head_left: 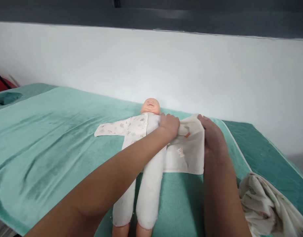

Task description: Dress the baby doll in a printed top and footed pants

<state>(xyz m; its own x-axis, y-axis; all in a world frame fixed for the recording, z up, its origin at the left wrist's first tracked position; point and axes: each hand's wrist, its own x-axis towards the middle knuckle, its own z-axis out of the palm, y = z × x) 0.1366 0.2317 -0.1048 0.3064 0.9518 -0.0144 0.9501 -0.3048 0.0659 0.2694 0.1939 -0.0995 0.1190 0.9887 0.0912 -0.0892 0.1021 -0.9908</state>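
Observation:
A baby doll [150,184] with a white cloth body lies on its back, its head away from me. A white printed baby shirt [135,126] covers one side of its chest, with one sleeve spread to the left. The shirt's other half [188,161] is opened out to the right. My left hand [169,125] is closed around the doll's arm near the shoulder; the fingers partly hide what they grip. On the right, my right hand [213,135] pinches the upper outer edge of the shirt's opened half, holding it raised.
A light green plush blanket [67,131] lies under the doll, over a darker green cover [265,141]. A crumpled printed cloth [262,204] sits at the lower right. Behind stands a white wall [151,62]. Something red [1,86] shows at the far left.

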